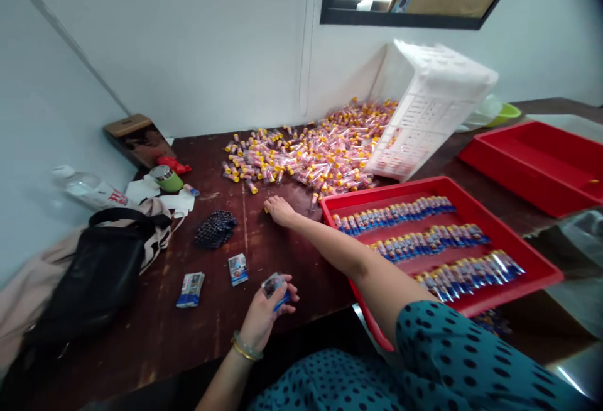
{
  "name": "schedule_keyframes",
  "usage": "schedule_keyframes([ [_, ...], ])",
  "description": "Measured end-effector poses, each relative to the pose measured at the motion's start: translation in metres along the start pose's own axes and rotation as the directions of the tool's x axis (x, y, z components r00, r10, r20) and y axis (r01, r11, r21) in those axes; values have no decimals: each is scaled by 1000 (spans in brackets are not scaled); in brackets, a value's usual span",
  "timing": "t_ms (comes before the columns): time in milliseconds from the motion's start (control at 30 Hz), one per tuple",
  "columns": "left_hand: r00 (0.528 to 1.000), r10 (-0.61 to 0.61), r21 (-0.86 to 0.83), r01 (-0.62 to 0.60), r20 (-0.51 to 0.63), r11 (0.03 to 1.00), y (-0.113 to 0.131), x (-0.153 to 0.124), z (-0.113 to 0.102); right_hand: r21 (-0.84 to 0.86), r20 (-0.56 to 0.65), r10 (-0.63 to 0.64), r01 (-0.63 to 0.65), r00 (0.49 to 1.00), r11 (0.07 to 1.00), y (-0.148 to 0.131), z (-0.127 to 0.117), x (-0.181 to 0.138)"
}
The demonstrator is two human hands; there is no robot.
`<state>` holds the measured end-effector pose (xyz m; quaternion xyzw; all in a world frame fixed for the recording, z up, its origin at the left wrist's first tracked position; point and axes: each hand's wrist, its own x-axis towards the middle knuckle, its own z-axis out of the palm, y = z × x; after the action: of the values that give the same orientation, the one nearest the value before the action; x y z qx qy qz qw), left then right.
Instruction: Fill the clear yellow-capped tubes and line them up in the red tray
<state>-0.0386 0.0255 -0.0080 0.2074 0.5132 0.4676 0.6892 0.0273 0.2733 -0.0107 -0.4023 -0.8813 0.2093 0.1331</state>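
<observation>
My left hand (267,308), with a bangle at its wrist, is closed on a small clear and blue printed packet (274,285) above the table's front part. My right hand (280,212) reaches across to the near side of a heap of small clear tubes with yellow caps and pink contents (325,153). A bit of yellow shows at its fingertips, a capped tube (266,210) mostly hidden by the fingers. On the tabletop left of my left hand lie two small stacks of blue and white printed packets, one nearer (190,290) and another farther off (238,269).
A red tray (405,192) with rows of filled packets (424,241) sits under my right forearm. A white crate (424,109) leans over the heap. Another red tray (537,141) stands at right. On the left are a dark dotted cloth (215,229), green container (167,178), bottle (87,188) and black bag (101,266).
</observation>
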Motion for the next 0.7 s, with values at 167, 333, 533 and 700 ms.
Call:
schedule_keyframes([
  [167, 982, 28, -109, -49, -188, 993, 16, 7, -30, 67, 133, -97, 89, 986, 994, -9, -7, -26],
  [333, 953, 124, -77, -150, -275, 986, 14, 22, -29, 438, 88, -128, 77, 988, 896, -15, -35, -101],
  [533, 962, 187, -41, -199, -200, 979, 6, 18, -1, 481, 62, -159, 110, 985, 870, -41, -42, -160],
  [700, 984, 165, 44, -162, -66, 986, 4, 7, -1, 432, 109, -171, 108, 979, 895, -48, -40, -171],
])
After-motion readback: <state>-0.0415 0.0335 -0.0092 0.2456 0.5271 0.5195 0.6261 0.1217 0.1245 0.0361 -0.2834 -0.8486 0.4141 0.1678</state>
